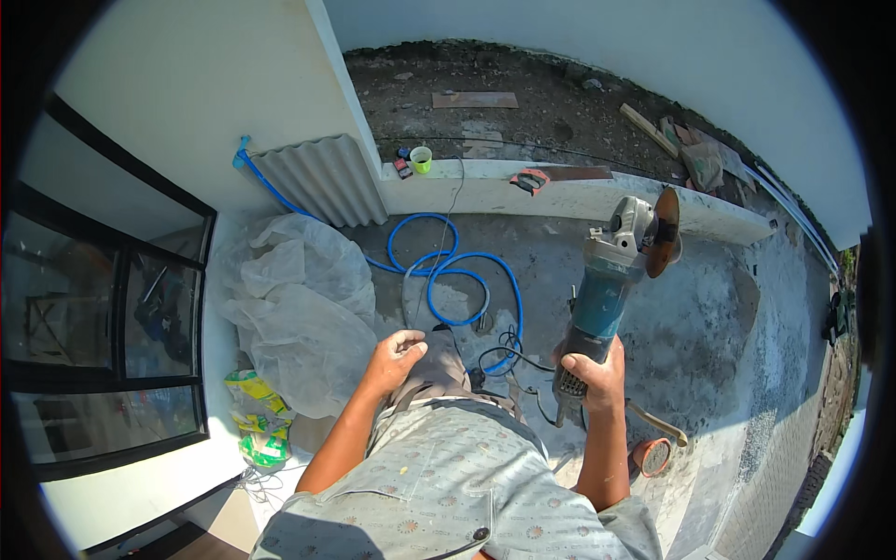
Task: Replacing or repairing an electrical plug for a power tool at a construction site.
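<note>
My right hand (597, 375) is wrapped round the rear body of a teal angle grinder (599, 301). The tool is held up with its grey metal head at the top, and a brownish disc (664, 233) is fitted on the head's right side. A dark cord trails from its lower end. In front of my waist, my left hand (396, 362) is raised with nothing in it, fingers loosely bent and apart from the tool. Below and between my hands, a blue hose (511, 280) lies looped on the concrete floor.
Crumpled clear plastic sheeting (299, 308) lies at left beside a corrugated panel (317, 182). On the low wall (448, 191) rest a handsaw (574, 174) and a green cup (421, 160). A yellow-green bag (261, 420) is near the window. A round reddish container (651, 457) stands at lower right.
</note>
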`<state>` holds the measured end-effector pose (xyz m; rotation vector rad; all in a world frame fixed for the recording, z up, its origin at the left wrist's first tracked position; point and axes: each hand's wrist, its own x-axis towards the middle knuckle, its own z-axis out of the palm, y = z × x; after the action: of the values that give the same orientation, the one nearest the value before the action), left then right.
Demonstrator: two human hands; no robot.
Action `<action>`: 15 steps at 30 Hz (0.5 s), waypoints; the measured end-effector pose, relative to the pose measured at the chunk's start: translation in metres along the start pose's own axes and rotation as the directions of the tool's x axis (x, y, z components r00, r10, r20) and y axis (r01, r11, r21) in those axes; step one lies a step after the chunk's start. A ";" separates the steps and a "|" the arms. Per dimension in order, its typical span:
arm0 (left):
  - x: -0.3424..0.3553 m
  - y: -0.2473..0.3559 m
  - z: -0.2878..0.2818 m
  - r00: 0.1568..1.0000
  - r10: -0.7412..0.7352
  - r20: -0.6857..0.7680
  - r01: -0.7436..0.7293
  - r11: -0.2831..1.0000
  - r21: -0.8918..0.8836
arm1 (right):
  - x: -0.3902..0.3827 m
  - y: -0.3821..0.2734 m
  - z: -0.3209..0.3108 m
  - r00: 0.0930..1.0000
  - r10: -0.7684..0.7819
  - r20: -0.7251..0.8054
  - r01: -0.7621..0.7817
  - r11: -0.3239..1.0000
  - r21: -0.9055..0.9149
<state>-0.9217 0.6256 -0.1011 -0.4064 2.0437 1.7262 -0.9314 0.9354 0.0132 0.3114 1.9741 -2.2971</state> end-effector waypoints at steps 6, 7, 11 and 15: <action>0.098 0.052 -0.070 0.966 0.091 -0.241 -0.128 0.981 -0.144 | 0.127 -0.111 -0.002 0.917 -0.399 -0.010 0.395 0.911 -0.120; 0.118 0.062 -0.089 0.951 0.125 -0.282 -0.174 0.972 -0.158 | 0.147 -0.131 0.004 0.881 -0.472 -0.039 0.462 0.874 -0.148; 0.173 0.183 -0.138 0.826 0.355 -0.438 -0.386 0.922 0.019 | 0.233 -0.204 0.007 0.790 -0.613 -0.028 0.610 0.789 -0.072; 0.216 0.320 -0.182 0.604 0.589 -0.537 -0.501 0.805 0.319 | 0.331 -0.289 -0.024 0.706 -0.704 0.080 0.701 0.710 0.065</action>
<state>-1.2883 0.5167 0.0877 -0.3431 3.0116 1.9366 -1.3107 1.0240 0.2174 -0.6885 2.2754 -2.6599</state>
